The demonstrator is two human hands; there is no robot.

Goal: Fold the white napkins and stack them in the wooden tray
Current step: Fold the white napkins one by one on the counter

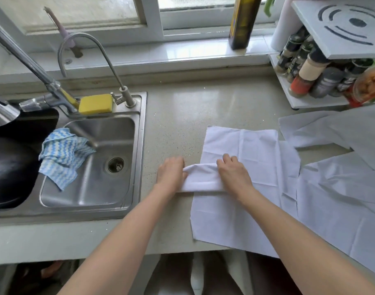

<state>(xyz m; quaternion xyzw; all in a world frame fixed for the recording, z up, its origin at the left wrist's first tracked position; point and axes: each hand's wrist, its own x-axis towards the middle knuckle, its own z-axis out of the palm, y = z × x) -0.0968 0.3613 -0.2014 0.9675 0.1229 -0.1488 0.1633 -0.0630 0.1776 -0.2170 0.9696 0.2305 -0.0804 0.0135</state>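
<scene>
On the worktop (178,116), a white napkin (235,209) lies spread at centre, its left edge bunched into a roll. The left hand (170,174) pinches the roll's nine-o'clock end; the right hand (233,173) presses down at three o'clock, fingers curled onto the cloth. More napkins (342,188) lie at three o'clock.

White napkin (235,213) flat on countertop, left edge gathered into raised fold; more white napkins (340,188) spread, overlapping, just right.

two hands (170,171) – one sponge (95,103), one striped cloth (62,155), two faucets (84,60)
</scene>
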